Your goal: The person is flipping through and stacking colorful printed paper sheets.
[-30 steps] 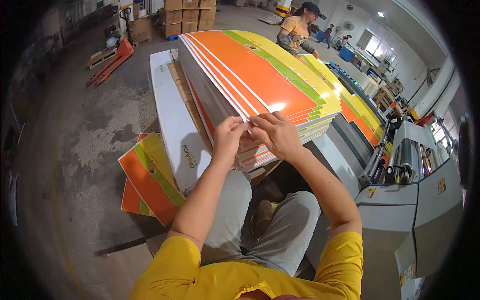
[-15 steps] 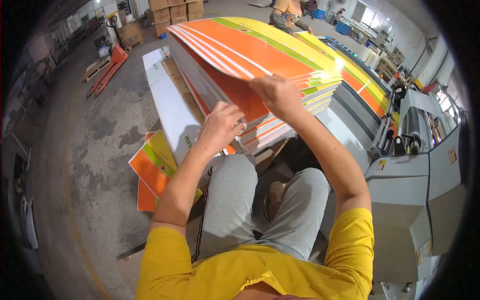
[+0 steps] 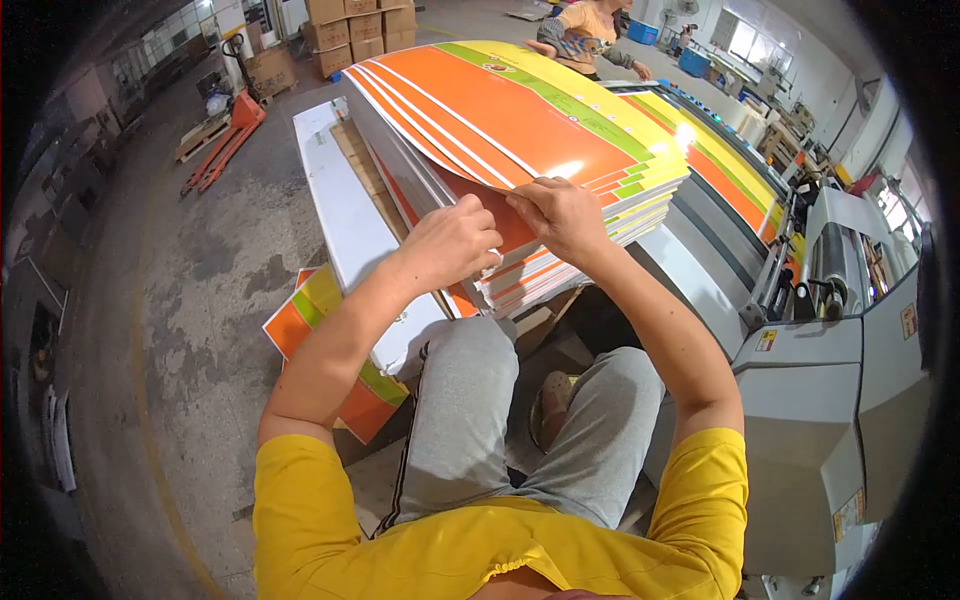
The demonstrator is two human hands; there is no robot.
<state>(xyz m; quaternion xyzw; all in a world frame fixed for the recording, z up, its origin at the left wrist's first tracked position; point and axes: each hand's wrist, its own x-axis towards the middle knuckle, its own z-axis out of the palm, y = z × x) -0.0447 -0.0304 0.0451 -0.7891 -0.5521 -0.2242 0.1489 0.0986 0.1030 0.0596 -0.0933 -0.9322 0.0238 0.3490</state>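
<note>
Orange, green and yellow banded sheets (image 3: 530,112)

The stack of orange, green and yellow printed sheets (image 3: 540,110) lies before the yellow-shirted person (image 3: 430,550). On its right stands the large grey angular machine (image 3: 790,420); on its left, the long white panel (image 3: 340,200). Farther left, on the grey floor (image 3: 200,330), is the orange pallet jack (image 3: 246,110). Behind are brown cardboard boxes (image 3: 330,35).
</note>
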